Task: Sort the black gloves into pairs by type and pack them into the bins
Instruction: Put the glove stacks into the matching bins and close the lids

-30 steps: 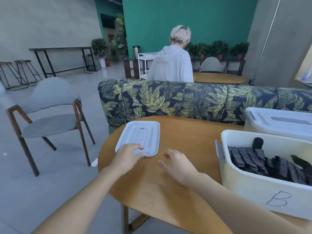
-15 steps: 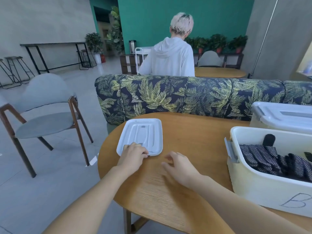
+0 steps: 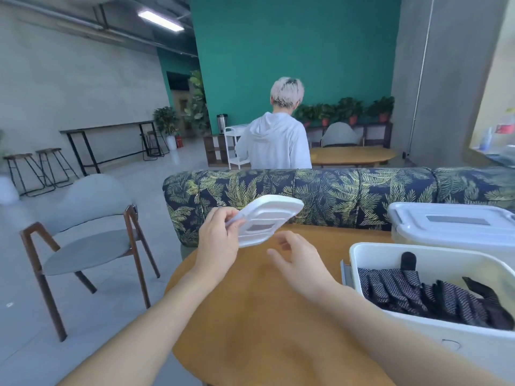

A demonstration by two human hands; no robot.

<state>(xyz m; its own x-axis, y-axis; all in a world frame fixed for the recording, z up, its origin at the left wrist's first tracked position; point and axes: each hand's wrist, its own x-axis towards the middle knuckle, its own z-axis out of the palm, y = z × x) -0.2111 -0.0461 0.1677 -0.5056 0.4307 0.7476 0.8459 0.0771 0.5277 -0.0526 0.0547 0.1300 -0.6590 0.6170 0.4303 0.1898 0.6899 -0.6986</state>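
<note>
Now left hand [image 3: 220,240] grips the tilted lid [image 3: 267,218]; right hand [image 3: 299,259] hovers loosely spread beside the glove bin [image 3: 390,253].

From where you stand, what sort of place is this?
Probably a café or shared lounge: a leaf-print sofa, round wooden tables, bar stools by a high counter, and potted plants.

Left hand [image 3: 220,240] raised above the table, thumb and fingers pinching the near edge of a white lid [image 3: 267,218], lid tilted up off the surface. Left forearm bare, reaching forward from lower left. Right hand [image 3: 299,260] hovering just beside, fingers loosely spread and relaxed, holding nothing. Right forearm bare, stretching in from lower right.
</note>
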